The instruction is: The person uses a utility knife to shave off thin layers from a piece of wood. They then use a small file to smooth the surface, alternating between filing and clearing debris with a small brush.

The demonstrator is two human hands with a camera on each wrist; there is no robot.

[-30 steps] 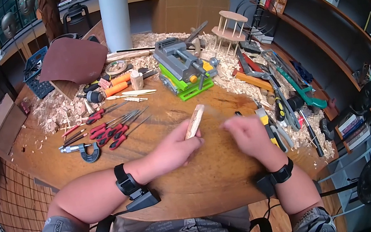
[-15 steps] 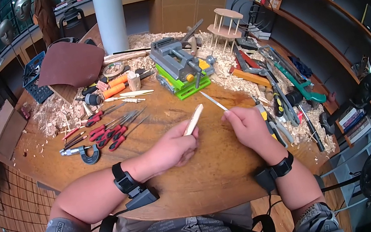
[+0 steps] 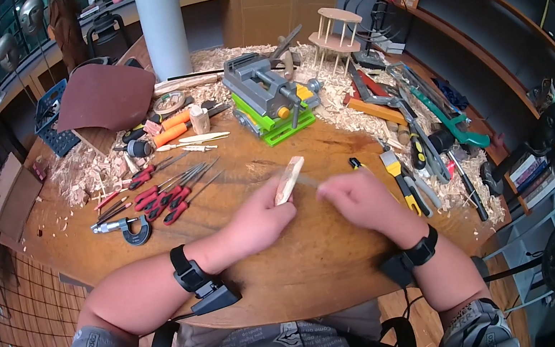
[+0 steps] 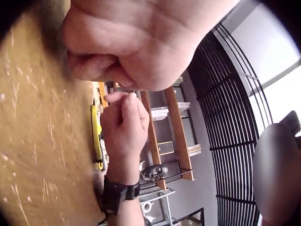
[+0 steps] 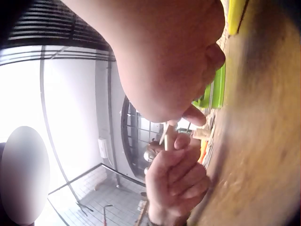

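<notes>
In the head view, my left hand [image 3: 259, 216] grips a short, pale whittled wood strip [image 3: 289, 180], its upper end sticking out above the fist. Close on its right, my right hand [image 3: 360, 202] holds a thin, file-like metal tool [image 3: 307, 180]. Motion blurs the tool's blade, which points at the strip, and the fist hides its handle. The right wrist view shows the left hand [image 5: 176, 181] with thumb and fingers curled round the strip [image 5: 168, 140], right below the other hand. Both fists stand over the wooden tabletop [image 3: 292, 265].
Red-handled files [image 3: 172, 197] and a micrometer [image 3: 134, 231] lie at left. A grey vise [image 3: 267, 88] on a green base stands ahead among wood shavings [image 3: 336, 109]. Pliers, a brush and saws crowd the right side, near a yellow-handled tool [image 3: 407, 189]. A small wooden stand [image 3: 336, 37] is behind.
My right hand drew back to show the metal blade half a second ago, then came left toward the wood strip again. The left hand keeps its grip, nearly in place.
</notes>
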